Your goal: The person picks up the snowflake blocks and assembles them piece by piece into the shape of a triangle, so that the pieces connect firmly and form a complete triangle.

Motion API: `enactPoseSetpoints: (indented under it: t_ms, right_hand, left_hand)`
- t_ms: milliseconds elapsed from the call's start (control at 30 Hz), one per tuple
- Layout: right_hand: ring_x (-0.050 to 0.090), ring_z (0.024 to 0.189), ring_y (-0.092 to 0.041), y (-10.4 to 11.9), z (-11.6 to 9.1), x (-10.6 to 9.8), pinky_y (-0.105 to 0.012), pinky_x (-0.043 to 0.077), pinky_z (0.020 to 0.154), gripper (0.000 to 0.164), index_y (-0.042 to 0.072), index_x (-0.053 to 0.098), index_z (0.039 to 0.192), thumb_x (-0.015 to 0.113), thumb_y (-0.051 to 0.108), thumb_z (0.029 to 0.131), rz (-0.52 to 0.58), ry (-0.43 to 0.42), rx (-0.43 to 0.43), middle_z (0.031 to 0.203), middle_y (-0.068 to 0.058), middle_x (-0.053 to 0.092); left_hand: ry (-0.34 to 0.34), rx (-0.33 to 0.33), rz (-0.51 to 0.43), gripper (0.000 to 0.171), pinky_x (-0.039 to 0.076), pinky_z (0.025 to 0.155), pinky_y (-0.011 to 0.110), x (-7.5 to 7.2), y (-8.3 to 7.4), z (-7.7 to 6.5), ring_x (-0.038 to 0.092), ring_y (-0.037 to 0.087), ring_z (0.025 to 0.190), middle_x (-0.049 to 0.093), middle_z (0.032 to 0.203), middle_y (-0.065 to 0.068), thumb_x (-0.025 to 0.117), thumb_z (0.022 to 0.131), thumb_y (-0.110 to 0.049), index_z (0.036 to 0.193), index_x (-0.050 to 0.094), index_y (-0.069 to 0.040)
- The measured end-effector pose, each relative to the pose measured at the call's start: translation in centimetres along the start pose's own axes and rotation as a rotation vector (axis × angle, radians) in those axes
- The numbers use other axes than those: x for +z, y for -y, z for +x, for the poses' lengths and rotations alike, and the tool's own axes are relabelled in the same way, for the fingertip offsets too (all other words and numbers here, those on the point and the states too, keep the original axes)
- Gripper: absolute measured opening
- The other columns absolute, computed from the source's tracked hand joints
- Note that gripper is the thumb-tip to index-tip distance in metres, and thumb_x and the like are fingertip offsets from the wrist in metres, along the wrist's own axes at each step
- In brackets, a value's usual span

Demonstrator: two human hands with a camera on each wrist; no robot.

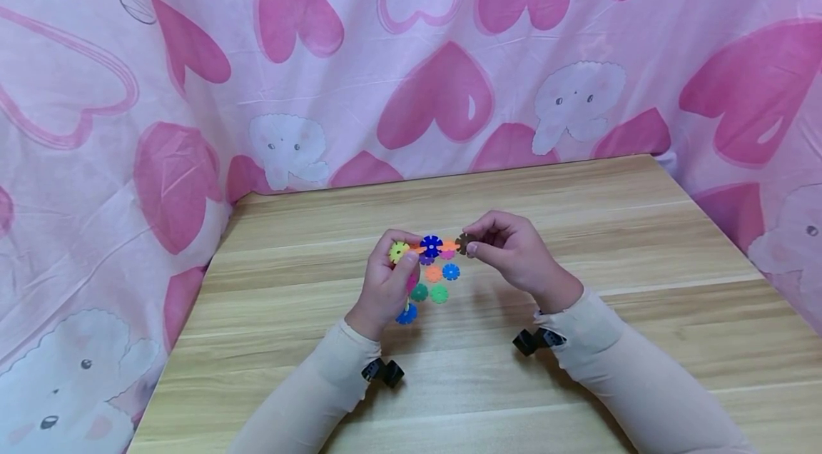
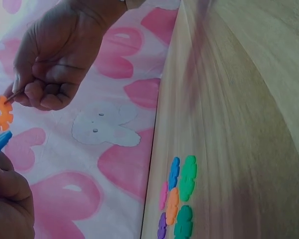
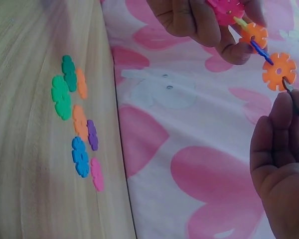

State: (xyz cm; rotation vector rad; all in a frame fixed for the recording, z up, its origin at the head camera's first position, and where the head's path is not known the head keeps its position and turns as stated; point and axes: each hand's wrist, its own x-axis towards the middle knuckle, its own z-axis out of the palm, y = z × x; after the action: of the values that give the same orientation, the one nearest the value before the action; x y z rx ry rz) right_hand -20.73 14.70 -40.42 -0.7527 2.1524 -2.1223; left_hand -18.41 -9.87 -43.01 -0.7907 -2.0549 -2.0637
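Observation:
A chain of interlocked notched plastic flower discs is held above the table. My left hand grips it near a yellow disc, with thumb and fingers round the discs. A dark blue disc links two orange ones, and the end orange disc shows face-on in the right wrist view. My right hand pinches a brown disc between thumb and fingers, its edge at the notched rim of that orange disc. A blue disc hangs at the chain's lower end, below the left hand.
On the wooden table lie several loose discs, among them a green disc, a dark green disc, a purple disc and a pink disc. A pink heart-printed cloth hangs behind the table.

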Motion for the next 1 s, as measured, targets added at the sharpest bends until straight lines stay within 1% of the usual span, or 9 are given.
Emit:
enactPoseSetpoints:
  t_ms: [133, 267, 400, 533, 700, 833, 933, 1000]
  right_hand:
    - [0.073, 0.091, -0.012, 0.22, -0.06, 0.24, -0.029, 0.063, 0.081, 0.019, -0.011, 0.067, 0.112, 0.068, -0.012, 0.094, -0.023, -0.003, -0.006, 0.103, 0.002, 0.074]
    - [0.073, 0.092, -0.011, 0.27, -0.12, 0.50, -0.028, 0.063, 0.081, 0.018, -0.012, 0.067, 0.112, 0.068, -0.012, 0.094, -0.027, -0.002, -0.006, 0.103, 0.003, 0.075]
    - [0.073, 0.092, -0.012, 0.35, -0.17, 0.62, -0.028, 0.063, 0.081, 0.019, -0.011, 0.068, 0.113, 0.068, -0.010, 0.095, -0.026, -0.002, -0.004, 0.104, 0.002, 0.075]
    - [0.072, 0.092, -0.015, 0.25, -0.13, 0.56, -0.028, 0.063, 0.082, 0.020, -0.008, 0.068, 0.116, 0.067, -0.009, 0.096, -0.041, 0.007, -0.012, 0.106, -0.003, 0.073]
    - [0.071, 0.095, -0.019, 0.11, -0.04, 0.48, -0.028, 0.062, 0.082, 0.033, -0.003, 0.065, 0.128, 0.068, -0.008, 0.096, -0.070, 0.020, -0.008, 0.110, -0.013, 0.070]
    - [0.070, 0.097, -0.022, 0.01, 0.05, 0.39, -0.028, 0.062, 0.084, 0.045, -0.001, 0.059, 0.138, 0.067, -0.010, 0.095, -0.063, 0.035, 0.014, 0.114, -0.019, 0.066]
    - [0.070, 0.098, -0.027, -0.21, 0.23, 0.27, -0.030, 0.063, 0.085, 0.049, 0.000, 0.056, 0.142, 0.065, -0.011, 0.095, -0.052, 0.048, 0.046, 0.117, -0.022, 0.062]
    - [0.068, 0.098, -0.030, -0.57, 0.43, 0.19, -0.029, 0.062, 0.084, 0.050, 0.003, 0.056, 0.142, 0.066, -0.009, 0.095, -0.085, 0.054, 0.085, 0.117, -0.021, 0.062]
  left_hand:
    - [0.013, 0.005, 0.001, 0.020, 0.046, 0.056, 0.021, -0.09, -0.05, -0.02, 0.049, 0.015, 0.058, 0.049, 0.070, 0.014, 0.045, 0.108, -0.006, 0.124, 0.052, 0.003]
    - [0.012, 0.005, -0.001, 0.020, 0.045, 0.056, 0.021, -0.07, -0.07, -0.10, 0.048, 0.016, 0.058, 0.049, 0.070, 0.013, 0.045, 0.108, -0.007, 0.124, 0.052, 0.003]
    - [-0.005, -0.005, -0.005, 0.021, 0.045, 0.056, 0.020, 0.02, 0.04, -0.18, 0.048, 0.015, 0.059, 0.049, 0.070, 0.012, 0.045, 0.108, -0.007, 0.125, 0.052, 0.002]
    - [-0.035, -0.021, 0.012, 0.021, 0.046, 0.057, 0.021, 0.11, 0.01, -0.13, 0.049, 0.014, 0.060, 0.050, 0.071, 0.011, 0.046, 0.107, -0.008, 0.126, 0.052, 0.000]
    - [-0.070, -0.047, 0.041, 0.022, 0.049, 0.059, 0.022, 0.14, -0.14, 0.10, 0.051, 0.015, 0.063, 0.052, 0.076, 0.012, 0.045, 0.107, -0.010, 0.126, 0.053, -0.003]
    - [-0.087, -0.056, 0.039, 0.023, 0.048, 0.059, 0.021, 0.09, -0.12, 0.13, 0.051, 0.015, 0.062, 0.052, 0.075, 0.010, 0.044, 0.107, -0.010, 0.127, 0.052, -0.003]
    - [-0.100, -0.050, 0.029, 0.023, 0.046, 0.057, 0.021, 0.07, -0.13, 0.15, 0.049, 0.014, 0.060, 0.050, 0.072, 0.008, 0.043, 0.107, -0.010, 0.127, 0.052, -0.003]
    - [-0.105, -0.042, 0.025, 0.023, 0.046, 0.056, 0.021, 0.03, -0.11, 0.16, 0.049, 0.014, 0.059, 0.049, 0.070, 0.008, 0.043, 0.108, -0.011, 0.127, 0.052, -0.002]
